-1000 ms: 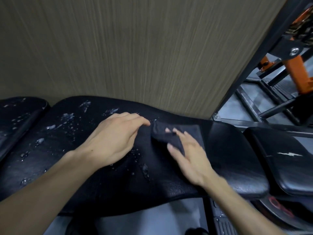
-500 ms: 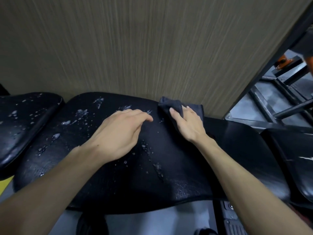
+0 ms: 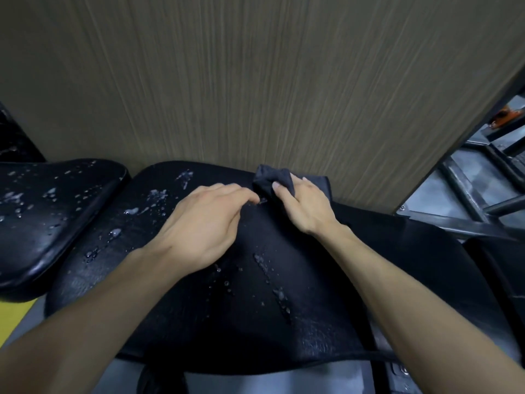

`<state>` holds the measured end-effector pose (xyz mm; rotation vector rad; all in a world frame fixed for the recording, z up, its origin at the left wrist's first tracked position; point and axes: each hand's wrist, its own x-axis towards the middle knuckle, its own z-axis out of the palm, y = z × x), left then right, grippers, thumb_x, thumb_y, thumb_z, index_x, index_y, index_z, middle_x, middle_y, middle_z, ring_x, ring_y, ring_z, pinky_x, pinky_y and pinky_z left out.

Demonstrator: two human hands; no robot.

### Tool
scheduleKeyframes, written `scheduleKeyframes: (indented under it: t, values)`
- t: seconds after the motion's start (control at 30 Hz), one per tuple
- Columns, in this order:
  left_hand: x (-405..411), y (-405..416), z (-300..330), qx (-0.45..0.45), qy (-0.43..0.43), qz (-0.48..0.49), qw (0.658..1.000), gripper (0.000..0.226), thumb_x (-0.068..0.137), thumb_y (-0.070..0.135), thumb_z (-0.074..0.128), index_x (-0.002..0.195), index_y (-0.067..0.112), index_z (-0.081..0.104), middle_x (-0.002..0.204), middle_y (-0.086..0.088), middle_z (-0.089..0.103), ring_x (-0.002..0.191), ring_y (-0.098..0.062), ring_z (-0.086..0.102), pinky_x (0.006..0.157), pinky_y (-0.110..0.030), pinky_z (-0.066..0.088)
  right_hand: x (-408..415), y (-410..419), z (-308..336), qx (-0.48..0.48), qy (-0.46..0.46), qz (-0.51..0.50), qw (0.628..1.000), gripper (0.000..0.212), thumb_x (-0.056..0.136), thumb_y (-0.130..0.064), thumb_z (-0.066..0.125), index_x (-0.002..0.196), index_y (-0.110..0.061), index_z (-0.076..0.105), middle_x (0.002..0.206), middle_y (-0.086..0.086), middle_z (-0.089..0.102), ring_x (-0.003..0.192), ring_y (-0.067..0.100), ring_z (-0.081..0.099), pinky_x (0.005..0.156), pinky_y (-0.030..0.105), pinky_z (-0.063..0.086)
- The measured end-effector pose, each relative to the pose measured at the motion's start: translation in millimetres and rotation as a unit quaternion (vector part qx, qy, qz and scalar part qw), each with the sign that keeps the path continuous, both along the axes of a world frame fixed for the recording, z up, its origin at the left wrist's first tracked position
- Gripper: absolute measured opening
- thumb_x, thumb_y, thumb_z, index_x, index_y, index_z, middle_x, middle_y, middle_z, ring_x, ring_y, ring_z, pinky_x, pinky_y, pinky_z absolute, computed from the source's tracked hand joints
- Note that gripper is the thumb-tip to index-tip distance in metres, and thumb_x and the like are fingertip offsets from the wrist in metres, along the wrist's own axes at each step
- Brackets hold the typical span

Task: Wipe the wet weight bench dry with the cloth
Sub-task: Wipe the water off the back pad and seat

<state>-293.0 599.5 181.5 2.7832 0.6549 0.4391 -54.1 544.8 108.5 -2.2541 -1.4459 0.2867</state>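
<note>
Head view is looking down on a black padded weight bench (image 3: pixel 312 322) standing against a wood-grain wall panel (image 3: pixel 255 81). At the far left, a second black pad (image 3: pixel 48 223) is sitting just beside the bench, its surface carrying scattered water drops (image 3: pixel 17 196). A patch of yellow floor (image 3: pixel 14 317) is showing below that pad. On the left part of the main pad, more drops and small puddles are lying, and a streak of droplets is running down the middle of the pad below the hands.

The left hand (image 3: pixel 204 226) is resting palm-down on the bench near the centre, fingers loosely bent and grasping nothing, its fingertips pointing toward the cloth. Just to its right, the dark cloth (image 3: pixel 272 180) is lying bunched at the far edge of the bench, touching the wall panel. The right hand (image 3: pixel 304 206) is pressing down on the cloth, with its fingers curling over the folds and gripping the fabric against the pad. Both forearms are bare.

At the far right, a dark metal frame (image 3: pixel 477 194) is standing beyond the panel's edge, with an orange part (image 3: pixel 508 116) partly showing behind it.
</note>
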Motion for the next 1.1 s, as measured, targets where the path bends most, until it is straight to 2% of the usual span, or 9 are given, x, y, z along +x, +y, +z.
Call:
scheduleKeyframes:
  t: [0.07,0.2,0.37,0.5,0.67,0.77,0.83,0.97,1.1]
  values:
    - [-3,-2,4,0.001,-0.003,0.006,1.000,0.039,0.100,0.012,0.042,0.131,0.029,0.058,0.129,0.013,0.063,0.118,-0.014,0.057,0.103,-0.033,0.041,-15,-17,9,0.024,0.009,0.012,1.000,0.074,0.093,-0.068,0.018,0.142,-0.025,0.053,0.150,-0.001,0.051,0.143,0.014,0.038,0.123,0.035,0.016]
    - [-10,-11,10,0.006,-0.010,0.005,1.000,0.038,0.101,0.012,0.041,0.131,0.028,0.058,0.128,0.013,0.064,0.117,-0.013,0.057,0.103,-0.033,0.040,-73,-124,22,0.086,-0.020,0.070,0.994,0.047,0.103,-0.046,0.041,0.147,-0.030,0.048,0.152,-0.024,0.030,0.140,-0.020,0.010,0.120,0.015,0.005]
    - [-22,-12,14,-0.006,-0.021,0.015,1.000,0.038,0.101,0.012,0.042,0.132,0.027,0.058,0.130,0.012,0.064,0.119,-0.014,0.057,0.104,-0.035,0.042,-101,-183,22,0.089,0.006,0.071,0.993,0.042,0.098,-0.047,0.046,0.140,-0.043,0.046,0.141,-0.046,0.026,0.139,-0.024,0.010,0.117,0.010,0.007]
    - [-21,-15,13,-0.008,-0.019,0.019,1.000,0.039,0.102,0.013,0.041,0.133,0.030,0.056,0.132,0.015,0.062,0.120,-0.012,0.055,0.105,-0.035,0.042,-79,-127,23,0.066,0.002,0.083,0.994,0.037,0.103,-0.041,0.045,0.140,-0.038,0.050,0.149,-0.028,0.031,0.141,-0.014,0.016,0.118,0.012,0.004]
    - [-26,-2,9,-0.002,-0.012,0.036,0.999,0.041,0.101,0.011,0.040,0.134,0.032,0.055,0.131,0.018,0.060,0.118,-0.011,0.055,0.103,-0.030,0.038,-32,-5,9,-0.008,0.039,0.026,0.999,0.088,0.087,-0.084,0.016,0.143,-0.025,0.051,0.147,-0.002,0.053,0.141,0.020,0.041,0.121,0.039,0.021]
    - [-30,6,8,-0.004,-0.017,0.039,0.999,0.040,0.100,0.010,0.043,0.132,0.029,0.057,0.129,0.016,0.062,0.117,-0.012,0.057,0.099,-0.029,0.038,-28,46,20,-0.018,0.084,-0.004,0.996,0.061,0.101,-0.059,0.028,0.135,-0.018,0.060,0.139,0.008,0.059,0.131,0.027,0.050,0.106,0.034,0.032]
    - [-32,7,7,-0.003,-0.018,0.042,0.999,0.040,0.100,0.009,0.043,0.131,0.029,0.057,0.127,0.016,0.063,0.116,-0.011,0.058,0.098,-0.028,0.038,-34,62,32,-0.041,0.111,-0.048,0.992,0.065,0.100,-0.061,0.029,0.127,-0.014,0.065,0.128,0.014,0.065,0.120,0.032,0.056,0.095,0.037,0.038]
    - [-34,6,8,-0.010,-0.021,0.042,0.999,0.040,0.099,0.009,0.043,0.131,0.029,0.058,0.127,0.016,0.064,0.116,-0.011,0.058,0.100,-0.032,0.041,-53,13,36,0.016,0.141,-0.001,0.990,0.043,0.102,-0.052,0.038,0.089,-0.025,0.069,0.097,0.000,0.071,0.098,0.019,0.062,0.084,0.038,0.040]
    - [-36,8,5,-0.009,-0.014,0.038,0.999,0.040,0.099,0.008,0.043,0.131,0.030,0.057,0.126,0.016,0.063,0.114,-0.011,0.058,0.098,-0.029,0.039,-59,-48,37,0.056,0.183,0.038,0.981,0.030,0.103,-0.042,0.048,0.085,-0.032,0.069,0.088,-0.013,0.071,0.088,-0.002,0.062,0.081,0.026,0.044]
